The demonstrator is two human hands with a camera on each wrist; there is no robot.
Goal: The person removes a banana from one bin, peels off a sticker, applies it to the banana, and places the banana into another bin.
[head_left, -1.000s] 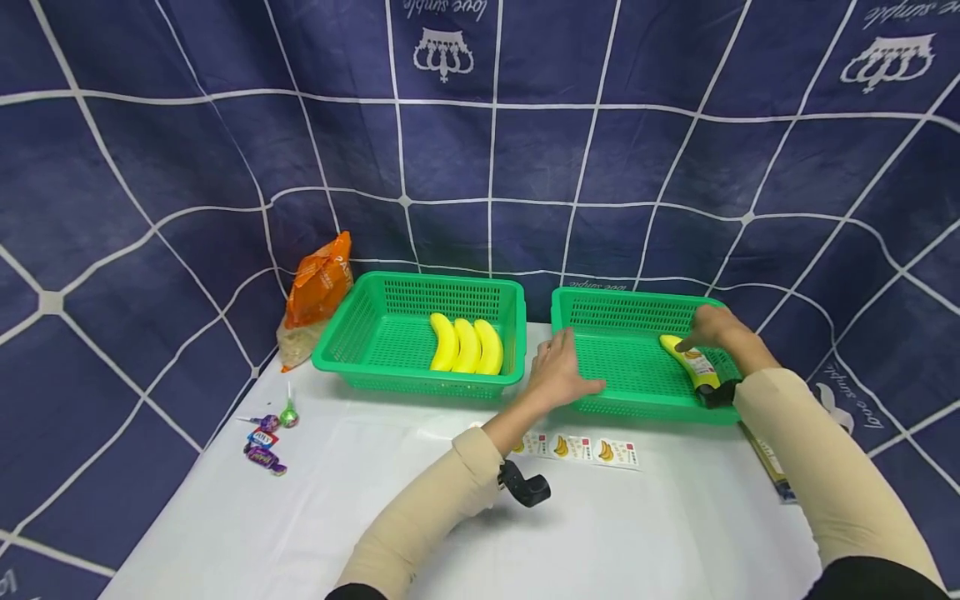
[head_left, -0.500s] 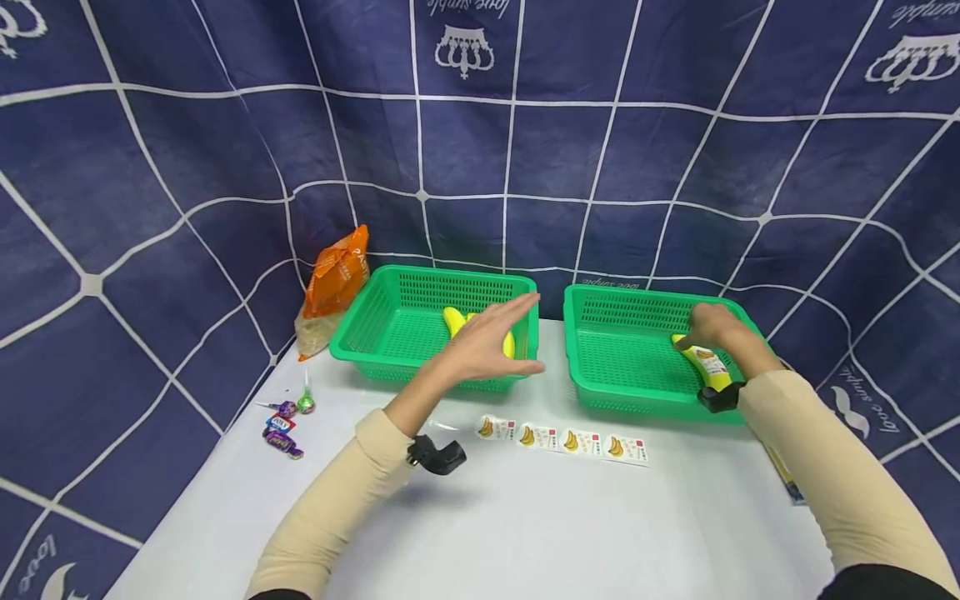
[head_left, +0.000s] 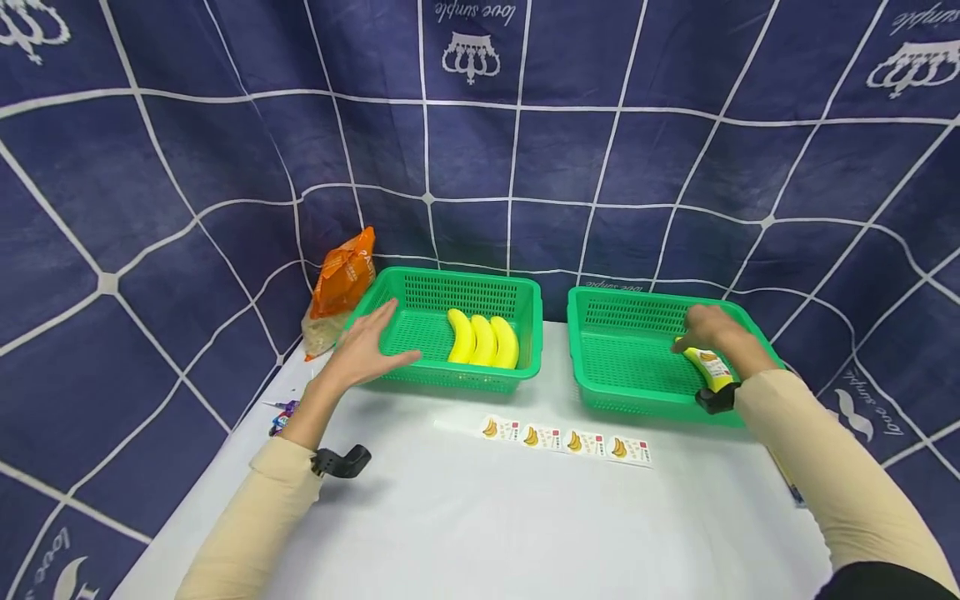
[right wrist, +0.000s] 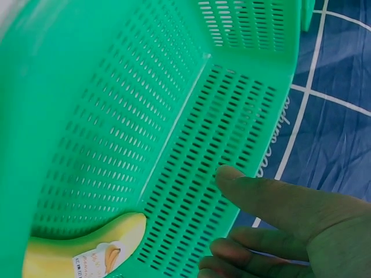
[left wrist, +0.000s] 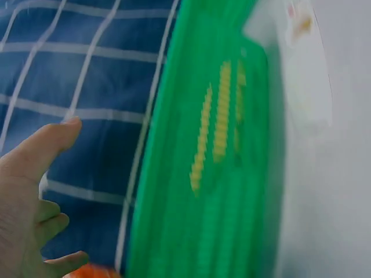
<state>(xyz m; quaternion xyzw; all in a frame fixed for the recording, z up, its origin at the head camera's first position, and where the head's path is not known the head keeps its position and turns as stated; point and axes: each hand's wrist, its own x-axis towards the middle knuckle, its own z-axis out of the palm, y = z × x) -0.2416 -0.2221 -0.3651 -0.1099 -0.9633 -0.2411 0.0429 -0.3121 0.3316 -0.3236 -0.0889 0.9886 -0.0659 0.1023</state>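
While left hand (head_left: 367, 350) swings from right basket (head_left: 600, 392) to left basket (head_left: 525, 375) rim, fingers flat, empty | right hand (head_left: 708, 329) rests loosely on stickered banana (head_left: 708, 367) inside right basket | next banana likely.

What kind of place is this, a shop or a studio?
Probably a staged tabletop studio: a blue cloth backdrop, a white-covered table, and green baskets with toy-like bananas beside banana stickers.

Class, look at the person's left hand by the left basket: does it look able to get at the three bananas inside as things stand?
Probably yes. The left hand lies open on the left basket at its near-left rim, the three bananas lie uncovered just beyond it, and nothing stands between.
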